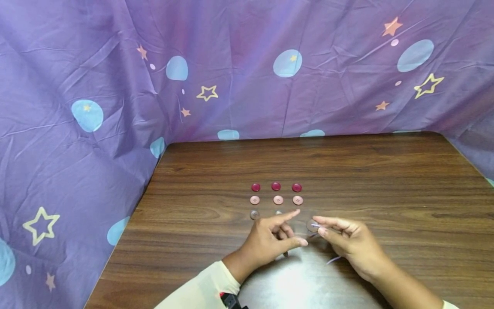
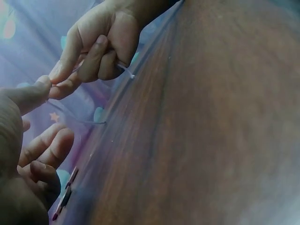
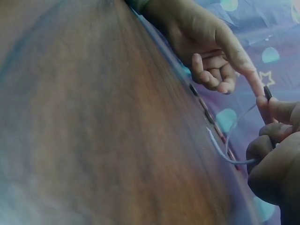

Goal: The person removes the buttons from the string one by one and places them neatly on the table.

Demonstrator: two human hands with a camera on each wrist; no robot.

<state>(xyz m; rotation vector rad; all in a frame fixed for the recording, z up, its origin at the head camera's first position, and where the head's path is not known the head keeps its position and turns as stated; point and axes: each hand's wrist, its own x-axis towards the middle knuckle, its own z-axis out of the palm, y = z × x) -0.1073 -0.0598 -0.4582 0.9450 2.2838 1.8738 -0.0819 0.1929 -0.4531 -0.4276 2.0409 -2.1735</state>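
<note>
My right hand (image 1: 356, 244) pinches a round greyish button (image 1: 311, 225) between thumb and forefinger, above the table. A thin lavender string (image 1: 334, 259) lies across the button and trails below the hand; its loose end (image 3: 216, 143) curves out from the curled fingers in the right wrist view. My left hand (image 1: 268, 240) is just left of the button, thumb and forefinger extended and apart, the other fingers loosely bent. In the right wrist view, the left forefinger (image 3: 254, 84) reaches right up to the button's dark edge (image 3: 267, 93).
Beyond the hands on the brown wooden table (image 1: 366, 171) lie a row of dark red buttons (image 1: 275, 186) and a row of pink buttons (image 1: 278, 200). A grey button (image 1: 254, 214) sits nearer, with another partly hidden by the left hand. Purple patterned cloth (image 1: 247, 64) hangs behind.
</note>
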